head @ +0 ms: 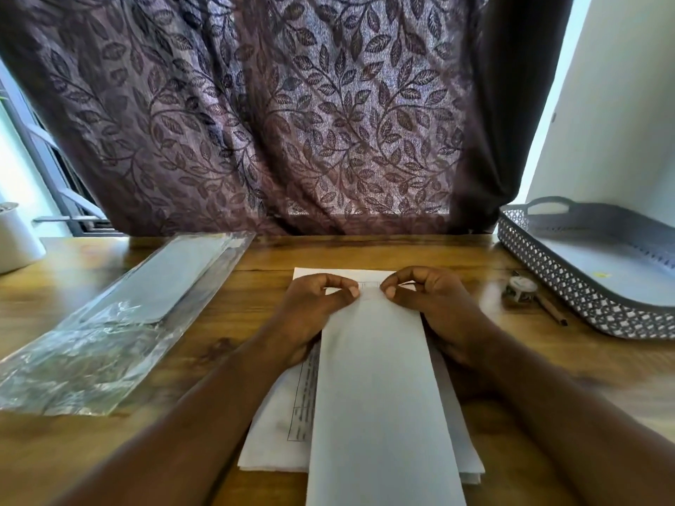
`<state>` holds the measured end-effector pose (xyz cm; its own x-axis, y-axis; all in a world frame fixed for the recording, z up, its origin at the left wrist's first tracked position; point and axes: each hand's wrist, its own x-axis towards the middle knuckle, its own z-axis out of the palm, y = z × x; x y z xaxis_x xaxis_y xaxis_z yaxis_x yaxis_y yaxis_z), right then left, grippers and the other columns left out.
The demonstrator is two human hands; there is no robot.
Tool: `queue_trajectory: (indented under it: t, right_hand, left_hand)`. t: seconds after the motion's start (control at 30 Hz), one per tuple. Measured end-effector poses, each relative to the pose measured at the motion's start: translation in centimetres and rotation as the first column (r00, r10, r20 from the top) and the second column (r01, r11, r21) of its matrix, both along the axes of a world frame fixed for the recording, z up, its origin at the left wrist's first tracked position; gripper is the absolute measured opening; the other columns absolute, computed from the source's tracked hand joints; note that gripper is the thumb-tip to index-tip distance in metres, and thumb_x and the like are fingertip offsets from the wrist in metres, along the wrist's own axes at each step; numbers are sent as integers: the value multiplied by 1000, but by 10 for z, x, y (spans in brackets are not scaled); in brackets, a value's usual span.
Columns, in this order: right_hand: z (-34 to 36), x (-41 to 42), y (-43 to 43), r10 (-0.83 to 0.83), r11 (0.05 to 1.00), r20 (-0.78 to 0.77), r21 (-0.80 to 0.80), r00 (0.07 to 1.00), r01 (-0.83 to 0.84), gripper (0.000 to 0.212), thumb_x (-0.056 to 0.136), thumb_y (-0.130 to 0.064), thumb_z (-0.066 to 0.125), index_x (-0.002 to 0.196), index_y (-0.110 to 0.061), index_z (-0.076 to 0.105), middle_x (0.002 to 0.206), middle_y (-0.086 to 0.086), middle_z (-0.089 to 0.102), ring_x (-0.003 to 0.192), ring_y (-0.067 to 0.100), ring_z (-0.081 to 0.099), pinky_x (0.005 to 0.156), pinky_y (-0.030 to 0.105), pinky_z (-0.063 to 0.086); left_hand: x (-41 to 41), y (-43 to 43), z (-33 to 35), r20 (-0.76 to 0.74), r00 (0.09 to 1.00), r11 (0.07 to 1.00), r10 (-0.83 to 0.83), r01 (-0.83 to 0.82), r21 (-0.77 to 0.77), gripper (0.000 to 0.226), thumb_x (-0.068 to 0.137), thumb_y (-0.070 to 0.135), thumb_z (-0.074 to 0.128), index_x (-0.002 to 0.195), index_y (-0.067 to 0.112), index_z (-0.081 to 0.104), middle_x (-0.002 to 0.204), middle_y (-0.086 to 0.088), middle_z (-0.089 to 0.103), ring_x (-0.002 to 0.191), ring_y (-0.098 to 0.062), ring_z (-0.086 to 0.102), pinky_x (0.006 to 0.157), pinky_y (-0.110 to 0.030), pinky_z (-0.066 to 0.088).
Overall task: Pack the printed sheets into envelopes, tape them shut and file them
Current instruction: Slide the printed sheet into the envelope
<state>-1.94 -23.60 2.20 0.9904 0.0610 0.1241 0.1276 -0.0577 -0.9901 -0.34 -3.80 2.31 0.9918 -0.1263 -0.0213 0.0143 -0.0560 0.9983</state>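
Note:
A long white envelope lies lengthwise on a stack of printed sheets in the middle of the wooden table. My left hand and my right hand sit at its far end, thumbs and forefingers pinching the envelope's top edge from either side. A printed sheet's top edge shows beyond my fingers. A small tape roll sits to the right beside a pencil.
A grey lattice tray stands at the right, with a white sheet inside. A clear plastic pack of envelopes lies on the left. A white cup stands at the far left. A leaf-patterned curtain hangs behind the table.

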Motion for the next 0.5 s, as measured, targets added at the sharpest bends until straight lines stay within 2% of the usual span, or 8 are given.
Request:
queue_trajectory:
  t: [0.1,0.17,0.27,0.4,0.5]
  right_hand:
    - [-2,5,-2,-24,999,27,-47,999,26,17,89,-9,75,95,-25,77,95,15,74,85,34,71,75,48,63]
    - [-4,9,-4,-47,996,25,-78,999,49,17,87,-10,77,96,-24,78,98,12,75,93,36,72,83,51,62]
    - [-3,11,-5,-42,985,40,-165,998,48,12,85,-10,79,92,-20,80,100,0,77,97,24,72,87,44,62]
    - [2,13,-5,14,937,198,-345,980,57,8,82,-17,83,89,-18,80,90,-6,78,85,7,72,75,24,57]
    - [3,14,-2,48,866,263,-491,964,91,11,80,-30,85,87,-22,81,84,-8,78,80,9,72,72,29,59]
  left_hand:
    - [2,4,0,-61,996,998,-62,61,-17,18,86,20,77,99,9,75,97,-8,78,91,-28,75,83,-42,61]
    - [2,4,1,-47,997,998,-63,61,-33,17,87,17,76,100,6,74,96,-10,78,88,-28,76,77,-38,61]
    - [2,5,-1,52,998,998,-43,41,46,13,87,16,76,98,9,74,95,-11,77,85,-29,75,71,-37,61]
    - [3,1,-3,177,981,983,-81,49,179,13,87,22,77,98,16,76,93,-2,78,86,-23,75,75,-42,62]
    - [1,-1,-3,273,956,967,-113,42,253,14,85,27,78,95,17,77,90,4,78,83,-17,74,78,-40,62]
